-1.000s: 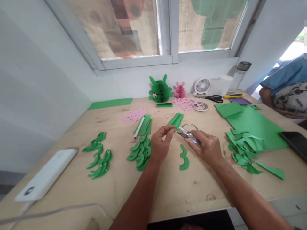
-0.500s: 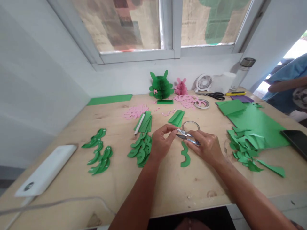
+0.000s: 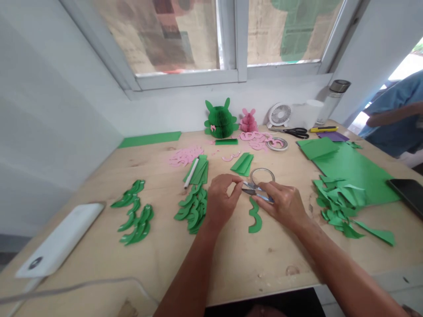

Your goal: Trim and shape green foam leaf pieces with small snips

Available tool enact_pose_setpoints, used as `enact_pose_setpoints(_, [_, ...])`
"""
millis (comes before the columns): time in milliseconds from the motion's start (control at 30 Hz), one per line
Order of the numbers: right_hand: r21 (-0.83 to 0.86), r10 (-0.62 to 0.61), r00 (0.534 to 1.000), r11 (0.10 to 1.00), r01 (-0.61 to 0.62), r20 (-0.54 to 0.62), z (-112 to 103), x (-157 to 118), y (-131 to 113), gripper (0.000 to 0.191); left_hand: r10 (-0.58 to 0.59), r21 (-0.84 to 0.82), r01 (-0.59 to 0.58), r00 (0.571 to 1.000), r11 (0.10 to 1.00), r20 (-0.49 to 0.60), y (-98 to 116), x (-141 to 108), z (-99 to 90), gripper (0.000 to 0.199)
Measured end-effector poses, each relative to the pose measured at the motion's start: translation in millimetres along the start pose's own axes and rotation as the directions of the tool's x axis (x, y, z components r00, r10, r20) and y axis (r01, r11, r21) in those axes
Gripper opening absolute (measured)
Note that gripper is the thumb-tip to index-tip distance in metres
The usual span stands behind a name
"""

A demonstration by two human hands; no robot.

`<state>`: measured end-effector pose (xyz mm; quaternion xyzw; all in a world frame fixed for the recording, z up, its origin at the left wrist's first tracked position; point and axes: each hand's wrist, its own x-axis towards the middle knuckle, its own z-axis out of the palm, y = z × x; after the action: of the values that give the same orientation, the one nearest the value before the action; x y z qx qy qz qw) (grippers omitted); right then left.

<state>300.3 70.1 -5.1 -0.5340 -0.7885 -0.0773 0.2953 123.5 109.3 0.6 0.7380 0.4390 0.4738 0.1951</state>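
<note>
My right hand (image 3: 284, 203) grips a small pair of scissors (image 3: 253, 190), whose parted blades point left toward my other hand. My left hand (image 3: 224, 198) is pinched just off the blade tips; what lies between its thumb and finger is too small to make out. Right behind the scissors a thin tape roll (image 3: 262, 176) rests on the table. Below them lies one wavy green paper piece (image 3: 255, 215). Beside my left wrist is a pile of similar green cutouts (image 3: 192, 209), partly hidden by the arm.
Glossy-striped green cutouts (image 3: 135, 215) and a white power bank (image 3: 61, 240) lie left. Green scraps (image 3: 340, 202), green sheets (image 3: 357, 169) and a phone (image 3: 408, 196) are right. Behind stand paper figures (image 3: 220, 121), a fan (image 3: 279, 115) and a bottle (image 3: 333, 101). A person (image 3: 396, 114) is at far right.
Both hands stay close together with the scissors at almost the same spot. The view has shifted slightly. At far right, the other person's arm has moved.
</note>
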Motion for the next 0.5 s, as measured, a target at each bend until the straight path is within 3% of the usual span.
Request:
enact_pose_setpoints(200, [0.025,0.027,0.999,0.999,-0.028,0.018,1.1,-0.6,0.1,0.032,0.252,0.208,-0.243,0.968,0.947,-0.015,-0.6,0.7,1.6,0.007])
enact_pose_setpoints(500, [0.111,0.104,0.992,0.988,-0.112,0.07,4.8,-0.6,0.9,0.034,0.36,0.314,-0.344,0.933,0.885,0.007,-0.2,0.9,1.4,0.007])
